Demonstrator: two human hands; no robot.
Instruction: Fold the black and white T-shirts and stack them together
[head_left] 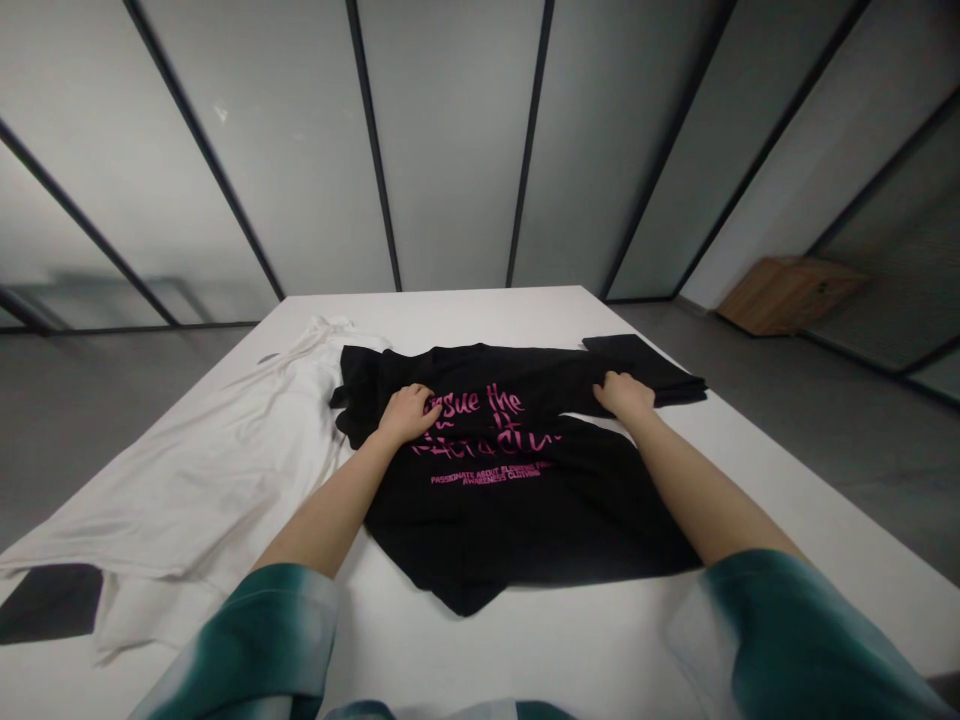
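A black T-shirt [480,530] with pink lettering lies spread and wrinkled on the white table [585,660]. My left hand [409,412] rests on its upper left part, beside the lettering, fingers slightly bent and apart on the cloth. At the sleeve on the right, my right hand [624,393] has its fingers closed on the black fabric; the fingertips are partly hidden. The cloth at the T-shirt's left edge is bunched. Some letters are creased or covered by my left hand.
White clothing [225,470] lies loosely along the table's left side, with a dark piece [52,603] under its near end. A folded black cloth [652,365] sits at the right edge. Frosted panels [457,140] stand behind; a wooden box [787,292] is on the floor.
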